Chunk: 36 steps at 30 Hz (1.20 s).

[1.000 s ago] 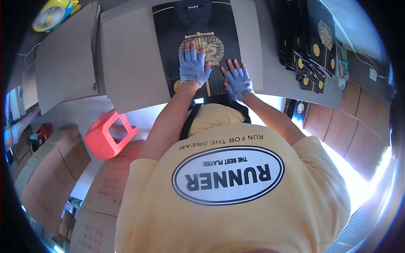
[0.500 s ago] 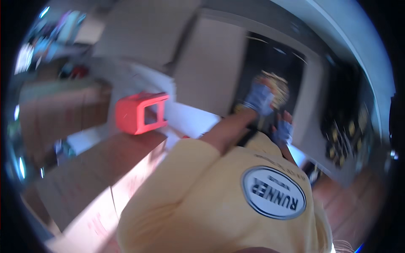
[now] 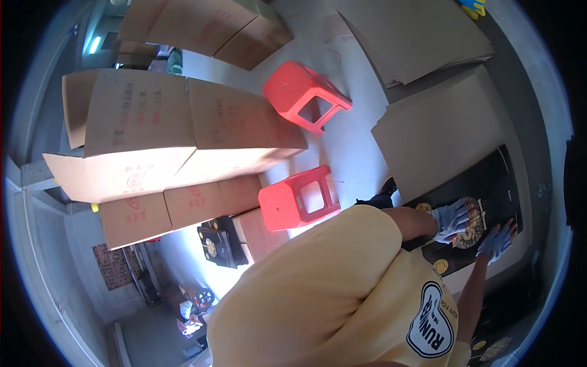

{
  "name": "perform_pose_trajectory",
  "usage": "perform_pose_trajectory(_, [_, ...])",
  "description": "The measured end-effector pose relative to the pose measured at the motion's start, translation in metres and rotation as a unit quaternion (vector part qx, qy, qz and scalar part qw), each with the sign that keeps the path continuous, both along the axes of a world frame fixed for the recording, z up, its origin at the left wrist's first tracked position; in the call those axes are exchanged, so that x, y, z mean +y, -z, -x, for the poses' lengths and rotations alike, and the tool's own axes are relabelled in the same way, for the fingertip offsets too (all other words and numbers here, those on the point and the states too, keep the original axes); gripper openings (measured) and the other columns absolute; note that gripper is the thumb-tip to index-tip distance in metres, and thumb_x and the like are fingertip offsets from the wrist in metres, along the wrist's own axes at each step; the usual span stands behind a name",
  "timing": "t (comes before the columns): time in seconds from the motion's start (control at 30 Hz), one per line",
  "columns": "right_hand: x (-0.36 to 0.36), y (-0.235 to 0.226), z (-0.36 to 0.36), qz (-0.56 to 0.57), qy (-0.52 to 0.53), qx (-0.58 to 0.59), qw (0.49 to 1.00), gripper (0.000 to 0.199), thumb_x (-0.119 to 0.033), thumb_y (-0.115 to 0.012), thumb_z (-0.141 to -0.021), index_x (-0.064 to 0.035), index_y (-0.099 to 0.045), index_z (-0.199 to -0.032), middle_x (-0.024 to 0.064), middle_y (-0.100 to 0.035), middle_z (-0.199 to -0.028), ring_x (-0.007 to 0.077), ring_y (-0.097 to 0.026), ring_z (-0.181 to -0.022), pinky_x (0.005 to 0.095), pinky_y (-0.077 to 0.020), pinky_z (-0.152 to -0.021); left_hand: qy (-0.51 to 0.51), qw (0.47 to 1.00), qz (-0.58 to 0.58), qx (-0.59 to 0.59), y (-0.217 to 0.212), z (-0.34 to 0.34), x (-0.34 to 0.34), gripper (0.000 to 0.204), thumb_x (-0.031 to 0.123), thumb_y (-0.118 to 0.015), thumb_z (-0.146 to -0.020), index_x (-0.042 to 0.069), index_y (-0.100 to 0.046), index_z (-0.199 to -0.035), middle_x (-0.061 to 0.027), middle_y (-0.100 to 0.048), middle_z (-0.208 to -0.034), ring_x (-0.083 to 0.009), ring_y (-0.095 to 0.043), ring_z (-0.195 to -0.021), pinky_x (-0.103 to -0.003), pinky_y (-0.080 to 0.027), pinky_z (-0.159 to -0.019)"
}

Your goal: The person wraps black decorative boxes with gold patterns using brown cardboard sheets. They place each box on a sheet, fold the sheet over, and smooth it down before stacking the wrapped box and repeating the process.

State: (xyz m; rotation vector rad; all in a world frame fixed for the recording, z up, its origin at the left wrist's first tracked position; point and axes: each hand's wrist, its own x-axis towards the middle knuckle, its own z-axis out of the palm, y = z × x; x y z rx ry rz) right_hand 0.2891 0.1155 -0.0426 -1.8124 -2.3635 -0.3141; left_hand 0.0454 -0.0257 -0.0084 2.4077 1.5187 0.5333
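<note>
A black sheet [image 3: 480,177] printed with gold patterns lies flat before me at the right, on a grey-brown board surface. My left hand [image 3: 451,221], in a pale grey glove with bare fingertips, rests on it beside the large round gold print [image 3: 469,237], fingers stretched out. Close by, nearer the sheet's right edge, my right hand [image 3: 496,241] wears a similar glove and lies flat with its fingers spread. Neither hand grips anything that I can see. My left forearm crosses part of the sheet and hides it.
Grey board sheets [image 3: 440,110] lie beyond the black sheet, with another stack [image 3: 416,43] farther off. Two red plastic stools, one far [image 3: 299,92] and one near [image 3: 287,202], stand left. Large cartons [image 3: 140,116] fill the left side. Black gold-printed pieces [image 3: 214,244] sit below them.
The view has swung left, bringing cartons and a second red stool into sight. My left hand now lies flatter on the sheet, and my right hand has come onto its right edge.
</note>
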Motion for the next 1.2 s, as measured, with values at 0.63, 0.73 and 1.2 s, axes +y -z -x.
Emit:
perform_pose_trajectory(0.63, [0.149,0.000,-0.034,0.051,-0.067,0.075,0.994,0.047,-0.037,-0.037,-0.102,-0.0101,-0.050,-0.138,0.0173,-0.049,-0.140,0.0345,-0.045,-0.129,0.0436,-0.0348,-0.108,0.038,0.999,0.023,-0.019,0.013,0.003,0.006,0.073,0.046,-0.053,-0.083,0.002,-0.041,-0.139,-0.0293,-0.025,-0.151,-0.0450,-0.017,-0.143,-0.064,-0.010,-0.112])
perform_pose_trajectory(0.73, [0.162,0.017,-0.051,0.032,-0.070,0.072,0.994,0.044,-0.036,-0.039,-0.102,-0.0084,-0.054,-0.134,0.0173,-0.054,-0.134,0.0348,-0.049,-0.124,0.0441,-0.0377,-0.105,0.036,0.999,0.032,-0.017,0.015,0.002,0.006,0.074,0.046,-0.051,-0.084,0.002,-0.037,-0.142,-0.0282,-0.022,-0.153,-0.0438,-0.016,-0.144,-0.063,-0.011,-0.112])
perform_pose_trajectory(1.2, [0.163,0.018,-0.048,0.024,-0.032,0.079,0.996,0.047,-0.041,-0.038,-0.101,-0.0085,-0.055,-0.131,0.0181,-0.056,-0.129,0.0372,-0.050,-0.119,0.0461,-0.0388,-0.102,0.034,0.999,0.034,0.003,0.010,0.002,0.005,0.071,0.046,-0.046,-0.087,0.002,-0.036,-0.142,-0.0285,-0.020,-0.154,-0.0439,-0.014,-0.145,-0.063,-0.009,-0.112])
